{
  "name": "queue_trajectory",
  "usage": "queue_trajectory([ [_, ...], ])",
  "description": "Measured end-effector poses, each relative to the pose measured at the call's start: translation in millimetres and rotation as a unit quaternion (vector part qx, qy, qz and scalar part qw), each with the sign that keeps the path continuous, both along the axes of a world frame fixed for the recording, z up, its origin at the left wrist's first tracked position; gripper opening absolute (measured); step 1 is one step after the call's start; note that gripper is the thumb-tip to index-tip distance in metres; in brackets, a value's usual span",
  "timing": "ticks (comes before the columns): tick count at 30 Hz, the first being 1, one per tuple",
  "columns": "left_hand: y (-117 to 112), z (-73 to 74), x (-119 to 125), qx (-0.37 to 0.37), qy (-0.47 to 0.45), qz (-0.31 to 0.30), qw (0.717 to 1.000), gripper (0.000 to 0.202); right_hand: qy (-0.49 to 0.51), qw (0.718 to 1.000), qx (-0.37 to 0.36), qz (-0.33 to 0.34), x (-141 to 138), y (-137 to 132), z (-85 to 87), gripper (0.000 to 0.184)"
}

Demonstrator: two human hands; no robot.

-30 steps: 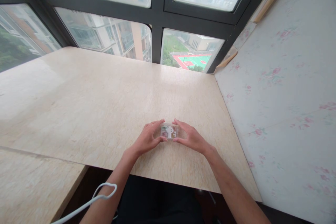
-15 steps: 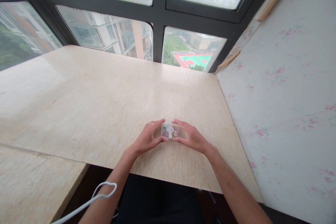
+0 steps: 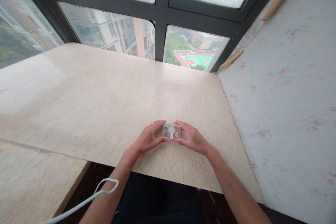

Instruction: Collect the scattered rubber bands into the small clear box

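A small clear plastic box (image 3: 171, 132) lies on the beige stone-patterned counter, with little coloured and white pieces showing through it. My left hand (image 3: 149, 136) grips its left end, thumb at the near edge and fingertips at the far edge; a ring is on one finger. At the right end, my right hand (image 3: 193, 137) holds the box the same way, its thumb along the near side. What exactly the small pieces inside are is too small to tell.
The beige counter (image 3: 110, 91) runs back to dark window frames (image 3: 160, 38). A flowered wall (image 3: 288, 105) borders it on the right. A white cable (image 3: 81, 204) loops over my left forearm. A second counter section (image 3: 34, 178) lies at the near left.
The whole view has shifted slightly. Both hands keep nearly the same grip on the box, and its contents show a little more clearly.
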State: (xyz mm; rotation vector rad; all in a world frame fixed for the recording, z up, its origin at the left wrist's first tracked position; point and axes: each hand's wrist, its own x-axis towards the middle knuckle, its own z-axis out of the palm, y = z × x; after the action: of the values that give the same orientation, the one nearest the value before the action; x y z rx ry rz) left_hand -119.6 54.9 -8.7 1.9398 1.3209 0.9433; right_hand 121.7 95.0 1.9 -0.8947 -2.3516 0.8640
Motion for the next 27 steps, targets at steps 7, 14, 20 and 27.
queue_trajectory([
  [7,1,-4.7,0,-0.005,-0.008,0.0,1.0,0.065,0.005,1.0,-0.009,0.0,0,2,-1.4,0.075],
  [14,1,-4.1,1,0.005,0.031,0.013,0.999,0.058,0.009,1.0,-0.007,0.001,0,2,-3.5,0.075],
  [20,-1,1.5,4,-0.004,0.057,0.024,0.998,0.058,-0.003,1.0,-0.002,-0.01,-2,2,0.4,0.078],
  [27,-1,11.7,6,-0.033,0.101,0.038,0.994,0.058,-0.013,1.0,0.006,-0.015,-4,2,1.7,0.076],
])
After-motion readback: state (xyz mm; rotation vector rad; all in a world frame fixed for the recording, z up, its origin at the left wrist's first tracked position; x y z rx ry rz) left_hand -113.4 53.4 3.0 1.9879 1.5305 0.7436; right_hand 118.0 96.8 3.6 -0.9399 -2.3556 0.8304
